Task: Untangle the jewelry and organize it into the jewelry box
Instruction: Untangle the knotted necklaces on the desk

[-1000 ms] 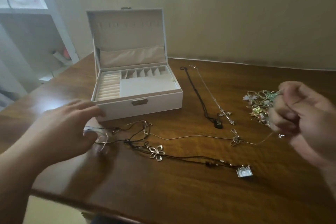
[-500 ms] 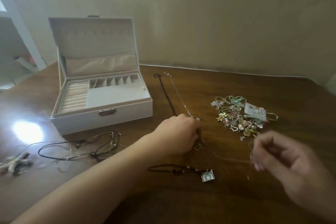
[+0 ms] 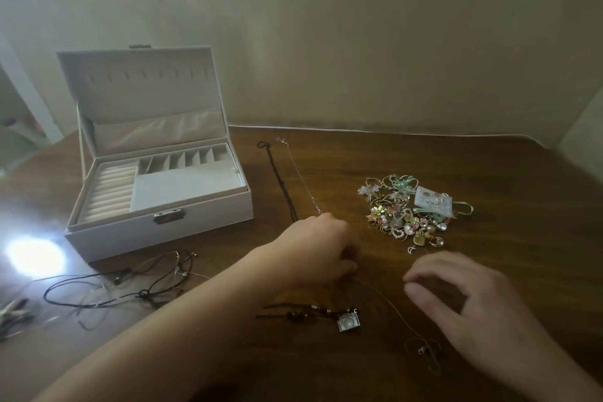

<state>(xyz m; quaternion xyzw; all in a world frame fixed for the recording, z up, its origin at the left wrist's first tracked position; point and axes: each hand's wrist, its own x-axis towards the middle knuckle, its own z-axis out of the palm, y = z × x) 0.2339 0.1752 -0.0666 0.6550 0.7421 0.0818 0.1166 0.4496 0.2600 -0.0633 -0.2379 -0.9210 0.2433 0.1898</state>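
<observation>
Nearest the table edge, on the right, a thin gold chain (image 3: pixel 396 310) ends in a small looped pendant (image 3: pixel 424 351) lying on the dark wooden table (image 3: pixel 489 173). The right hand (image 3: pixel 463 300) hovers just above that chain, fingers spread and loosely bent, holding nothing that I can see. A little left of it lies a dark beaded cord with a small square camera charm (image 3: pixel 348 322). The left arm reaches across from the near left, and the left hand (image 3: pixel 321 248) rests knuckles-up on the table at the chain's far end; its fingers are curled under, but whether they pinch the chain I cannot tell, since the fingertips are hidden.

At the near left, a loose tangle of black cords (image 3: pixel 130 287) sprawls in front of the jewelry box (image 3: pixel 163 228), beside a bright patch of glare on the wood.

Farther back, a heap of small jewelry (image 3: pixel 404 215), gold, pearl and mint-green pieces, sits to the right, with a pale earring card (image 3: pixel 433 202) on top. Between the heap and the box, a black cord necklace (image 3: pixel 280 179) and a fine silver chain (image 3: pixel 301 178) lie stretched out side by side, running away from the left hand.

The white jewelry box stands at the far left with its lid upright, showing ring rolls on the left and a row of small compartments along the back.
</observation>
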